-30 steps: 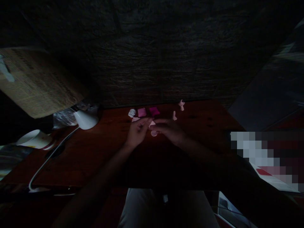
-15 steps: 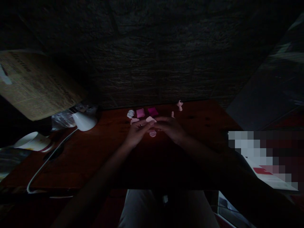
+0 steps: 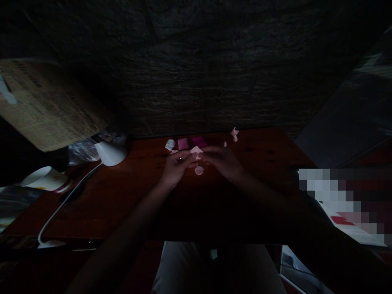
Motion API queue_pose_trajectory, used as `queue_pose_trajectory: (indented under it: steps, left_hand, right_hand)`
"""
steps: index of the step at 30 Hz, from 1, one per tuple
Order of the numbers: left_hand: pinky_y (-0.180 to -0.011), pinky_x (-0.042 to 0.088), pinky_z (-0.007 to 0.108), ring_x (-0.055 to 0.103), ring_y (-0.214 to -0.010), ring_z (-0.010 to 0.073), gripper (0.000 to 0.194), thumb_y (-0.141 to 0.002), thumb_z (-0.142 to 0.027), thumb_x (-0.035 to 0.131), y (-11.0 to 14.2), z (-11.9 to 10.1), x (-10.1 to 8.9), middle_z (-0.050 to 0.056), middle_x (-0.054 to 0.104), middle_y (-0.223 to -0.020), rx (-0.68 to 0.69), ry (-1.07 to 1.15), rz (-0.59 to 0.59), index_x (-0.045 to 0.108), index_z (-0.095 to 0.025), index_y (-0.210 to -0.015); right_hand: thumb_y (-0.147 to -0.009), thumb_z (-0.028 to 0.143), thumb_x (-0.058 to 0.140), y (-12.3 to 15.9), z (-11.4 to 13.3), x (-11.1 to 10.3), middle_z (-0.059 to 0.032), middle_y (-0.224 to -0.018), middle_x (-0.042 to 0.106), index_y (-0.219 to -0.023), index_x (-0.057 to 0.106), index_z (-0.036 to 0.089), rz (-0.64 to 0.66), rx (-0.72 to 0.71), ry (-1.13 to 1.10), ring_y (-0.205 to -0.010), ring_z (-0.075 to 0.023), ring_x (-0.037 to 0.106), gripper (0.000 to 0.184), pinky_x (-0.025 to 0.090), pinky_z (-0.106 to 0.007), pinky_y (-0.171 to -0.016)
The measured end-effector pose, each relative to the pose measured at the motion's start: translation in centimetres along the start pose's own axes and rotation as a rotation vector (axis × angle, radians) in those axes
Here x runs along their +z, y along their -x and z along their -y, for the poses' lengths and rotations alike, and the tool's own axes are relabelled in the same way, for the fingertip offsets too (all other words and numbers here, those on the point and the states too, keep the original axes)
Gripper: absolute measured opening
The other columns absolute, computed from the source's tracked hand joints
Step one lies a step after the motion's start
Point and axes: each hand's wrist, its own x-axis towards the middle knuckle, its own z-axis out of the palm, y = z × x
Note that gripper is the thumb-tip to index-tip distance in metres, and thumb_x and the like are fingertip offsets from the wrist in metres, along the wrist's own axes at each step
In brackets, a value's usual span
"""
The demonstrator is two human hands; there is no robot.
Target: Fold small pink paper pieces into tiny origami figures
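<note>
Between my left hand (image 3: 175, 166) and my right hand (image 3: 223, 161) is a thin, pale pink clay piece (image 3: 196, 152). Thumbs and fingers of both hands pinch its two sides, just above the table. Under it, on the wood, lies a flat round pink disc (image 3: 199, 170). Behind my hands sit a crumpled whitish lump (image 3: 170, 144), a pink square slab (image 3: 183, 143) and a magenta slab (image 3: 199, 141). Part of another pale piece (image 3: 174, 151) shows behind my left fingers. A small pale nub (image 3: 225, 144) and a little shaped pale figure (image 3: 234, 134) stand beyond my right hand.
On the left of the wooden table (image 3: 122, 204) are a white cone-shaped object (image 3: 110, 153) with a cable (image 3: 58, 204), a tipped paper cup (image 3: 45, 179) and a cardboard box (image 3: 49, 106). A dark textured wall (image 3: 196, 73) rises behind. The light is dim.
The pale pink piece has been turned in my fingers and now shows a pointed top edge and a notch below. My hands have drawn slightly apart, and the disc shows in full.
</note>
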Motion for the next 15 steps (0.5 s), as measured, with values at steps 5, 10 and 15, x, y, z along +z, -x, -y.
queue_pose_trajectory:
  steps: [5, 10, 15]
  left_hand:
    - [-0.083, 0.066, 0.038, 0.076, -0.078, 0.0192, 0.045, -0.058, -0.048, 0.096, -0.11, 0.07, 0.1, 0.003, 0.08, -0.083, -0.001, 0.047, -0.062, 0.078, -0.017, -0.084]
    - [-0.091, 0.064, 0.04, 0.077, -0.091, 0.0213, 0.041, -0.068, -0.045, 0.091, -0.18, 0.2, 0.08, 0.006, 0.081, -0.098, 0.013, 0.041, -0.033, 0.08, -0.02, -0.098]
    - [-0.094, 0.061, 0.042, 0.076, -0.087, 0.0223, 0.037, -0.067, -0.043, 0.091, -0.27, 0.31, -0.26, 0.006, 0.082, -0.093, 0.048, -0.017, -0.068, 0.082, -0.018, -0.092]
  right_hand:
    - [-0.076, 0.038, 0.078, 0.08, 0.02, 0.21, -0.0016, -0.086, 0.079, -0.089, 0.081, 0.023, -0.024, -0.011, 0.074, -0.08, -0.0193, 0.07, 0.02, 0.053, -0.035, -0.079]
    - [-0.079, 0.038, 0.078, 0.05, -0.28, 0.08, -0.0021, -0.09, 0.08, -0.09, 0.081, 0.025, -0.017, -0.028, 0.119, -0.087, -0.0215, 0.072, 0.017, 0.054, -0.037, -0.084]
    - [-0.083, 0.038, 0.075, 0.14, -0.42, -0.01, -0.0017, -0.097, 0.081, -0.093, 0.081, 0.027, 0.007, -0.122, 0.207, -0.095, -0.0238, 0.074, 0.016, 0.053, -0.04, -0.092]
